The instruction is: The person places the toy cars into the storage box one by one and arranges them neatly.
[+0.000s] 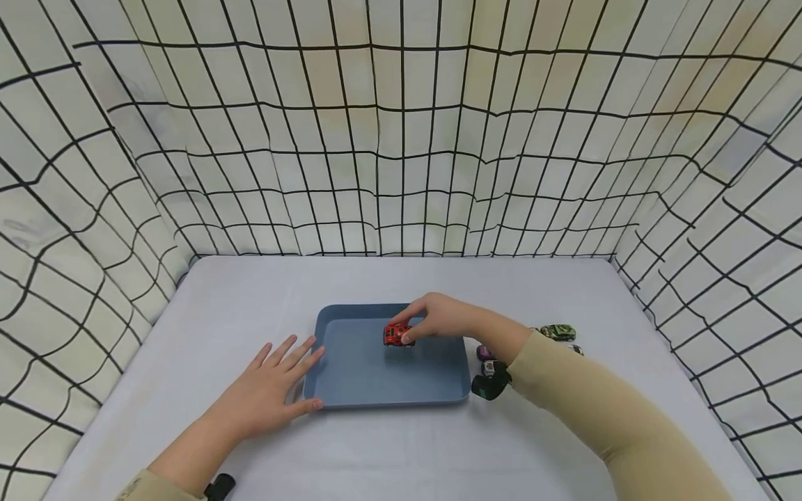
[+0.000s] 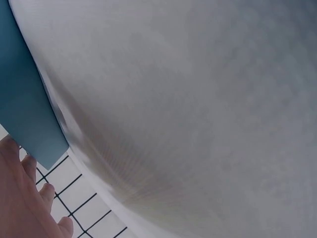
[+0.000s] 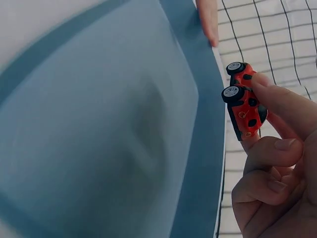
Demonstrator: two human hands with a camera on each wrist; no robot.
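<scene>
A small red toy car with black spots is pinched between the thumb and fingers of my right hand, above the blue tray. In the right wrist view the car shows its grey-hubbed wheels, and the other fingers of the right hand are curled below it. My left hand lies with fingers spread at the tray's left side, fingertips and thumb right at the rim. Part of the left hand shows beside the tray's blue wall in the left wrist view.
Several toy cars lie right of the tray, partly behind the right forearm, among them a green camouflage car and a purple one. A white cloth covers the table. Black-gridded white curtains stand around its back and sides.
</scene>
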